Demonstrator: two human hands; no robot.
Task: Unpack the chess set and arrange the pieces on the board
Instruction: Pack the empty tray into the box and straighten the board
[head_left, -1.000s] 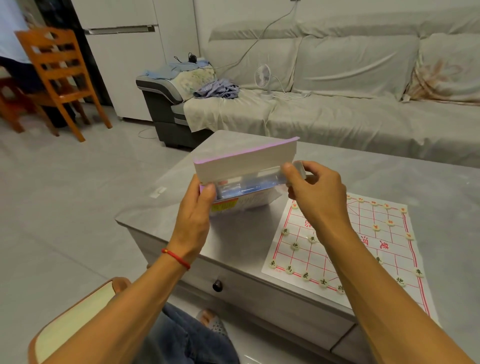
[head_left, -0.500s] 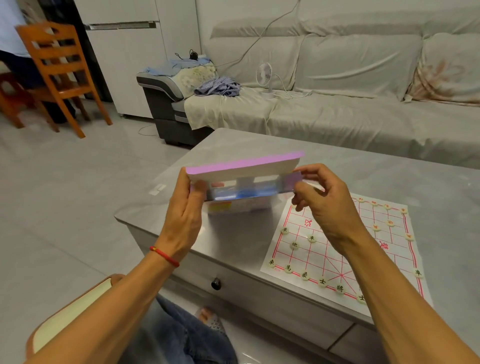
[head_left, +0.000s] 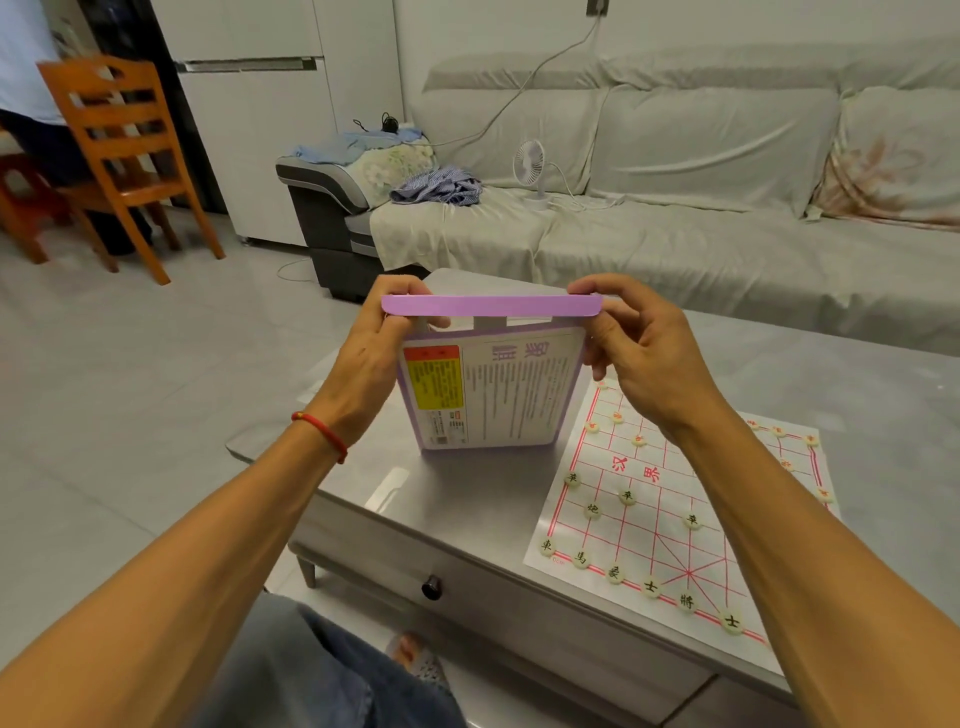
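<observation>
Both hands, left hand (head_left: 371, 358) and right hand (head_left: 641, 348), gripped the flat purple cardboard box (head_left: 491, 384) with curled fingers above the grey table (head_left: 857, 384), probably closing it; next, put it down.

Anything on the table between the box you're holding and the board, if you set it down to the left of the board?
Nothing visible. Both the left hand and right hand grip the box at its top flap, above the bare table just left of the board. The spot directly behind the box is hidden.
</observation>
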